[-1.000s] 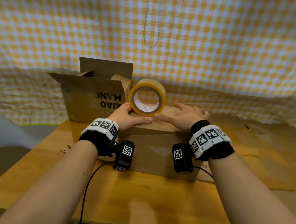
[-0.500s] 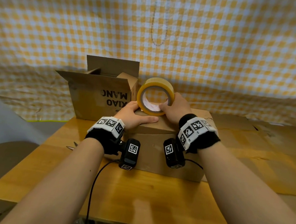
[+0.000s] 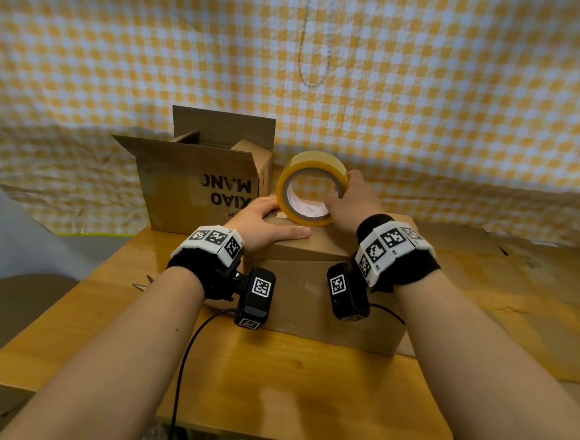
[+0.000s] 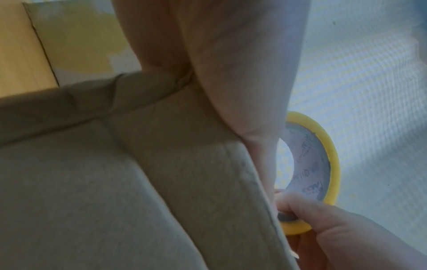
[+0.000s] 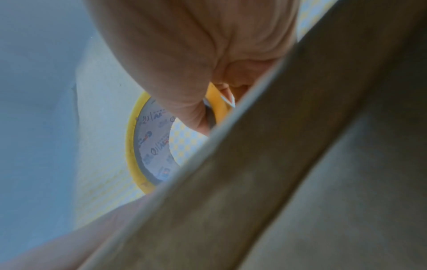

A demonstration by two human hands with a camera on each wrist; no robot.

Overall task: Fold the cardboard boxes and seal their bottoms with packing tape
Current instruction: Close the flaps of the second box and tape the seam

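Note:
A folded cardboard box (image 3: 314, 290) stands bottom-up on the wooden table (image 3: 270, 383), right in front of me. On its top a yellow roll of packing tape (image 3: 311, 166) stands on edge. My right hand (image 3: 350, 203) grips the roll, thumb inside the core (image 5: 191, 111) and fingers over the outer rim. My left hand (image 3: 264, 223) lies flat on the box top left of the roll, thumb stretched along the front edge. In the left wrist view the box flap (image 4: 138, 182) fills the frame and the roll (image 4: 323, 164) shows past it.
A second cardboard box (image 3: 195, 182), open with flaps up and black lettering, stands at the back left. Flat cardboard sheets (image 3: 517, 287) lie on the table to the right. A yellow checked cloth (image 3: 428, 92) hangs behind. Scissors tips (image 3: 143, 283) show at the table's left edge.
My right hand left the box top, moved left and took hold of the tape roll, which now stands more upright. The left hand stayed on the box top.

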